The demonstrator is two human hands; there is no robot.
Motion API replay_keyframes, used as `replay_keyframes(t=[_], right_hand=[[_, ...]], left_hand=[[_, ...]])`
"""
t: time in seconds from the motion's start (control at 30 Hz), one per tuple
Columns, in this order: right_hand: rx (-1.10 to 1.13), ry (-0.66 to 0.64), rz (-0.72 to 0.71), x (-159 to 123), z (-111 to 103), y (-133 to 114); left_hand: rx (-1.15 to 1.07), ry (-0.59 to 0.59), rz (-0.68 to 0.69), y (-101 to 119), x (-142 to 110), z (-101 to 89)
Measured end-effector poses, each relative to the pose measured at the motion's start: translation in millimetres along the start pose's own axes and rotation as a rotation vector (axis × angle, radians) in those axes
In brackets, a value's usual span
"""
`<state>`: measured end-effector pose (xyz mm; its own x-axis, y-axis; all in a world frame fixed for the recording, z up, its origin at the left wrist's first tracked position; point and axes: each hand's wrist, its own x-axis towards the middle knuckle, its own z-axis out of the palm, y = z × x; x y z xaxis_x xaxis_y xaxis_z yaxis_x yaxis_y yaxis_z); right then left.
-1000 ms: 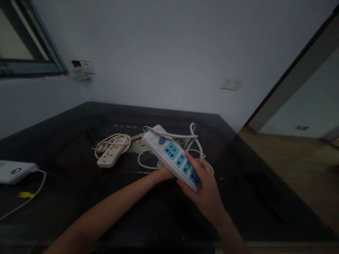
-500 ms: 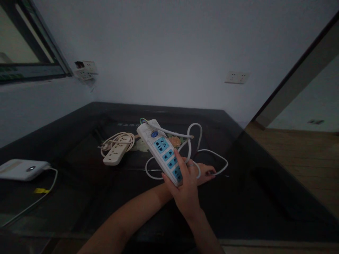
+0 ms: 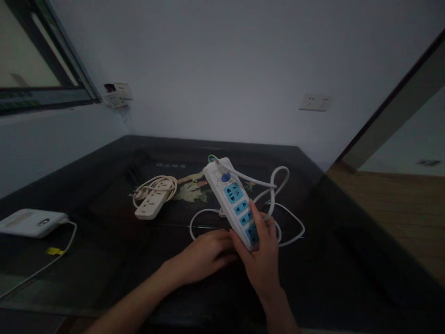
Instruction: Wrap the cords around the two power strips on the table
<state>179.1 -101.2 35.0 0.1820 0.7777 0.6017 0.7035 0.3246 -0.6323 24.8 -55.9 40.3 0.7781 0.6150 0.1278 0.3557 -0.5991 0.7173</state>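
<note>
My right hand (image 3: pixel 260 250) grips the lower end of a white power strip (image 3: pixel 231 199) with blue sockets and a blue switch, tilted up above the dark tabletop. A white cable (image 3: pixel 280 171) leaves the strip's upper end and loops out on its right. More of that cable curves out on the left, down to my left hand (image 3: pixel 210 253). The left hand lies low, just left of the strip's lower end, with its fingers curled. Its fingertips are hidden by the strip and my right hand, so what they hold does not show.
A second, cream power strip (image 3: pixel 151 204) with its cord bundled lies to the left. Farther left is a white device (image 3: pixel 34 222) with a cable and a yellow tag (image 3: pixel 54 251). Wall sockets (image 3: pixel 315 102) are on the wall behind the black table (image 3: pixel 111 185).
My left hand has drawn back from the right, beyond my right hand, to the strip's left side. The power strip and my right hand have shifted right in view.
</note>
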Motion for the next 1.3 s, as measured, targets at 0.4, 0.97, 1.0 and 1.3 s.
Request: replay_keyframes(t=[0.4,0.97,1.0,1.3], right_hand=[[-0.04,-0.203,-0.049,-24.2,20.4,-24.4],[-0.127,-0.22,-0.299,42.1,-7.5,17.9],[-0.136,-0.264,-0.307,44.9,2.4,20.1],[0.101,-0.429,-0.203,48.5,-10.2,39.5]], left_hand=[[-1.024,0.781,-0.352,11.4,-1.8,21.4],[-1.14,0.661,-0.316,7.0,-18.2,-11.6],[-1.133,0.642,-0.298,7.2,-20.1,-12.3],[-1.126,0.681,-0.207,-2.3,-24.4,-52.5]])
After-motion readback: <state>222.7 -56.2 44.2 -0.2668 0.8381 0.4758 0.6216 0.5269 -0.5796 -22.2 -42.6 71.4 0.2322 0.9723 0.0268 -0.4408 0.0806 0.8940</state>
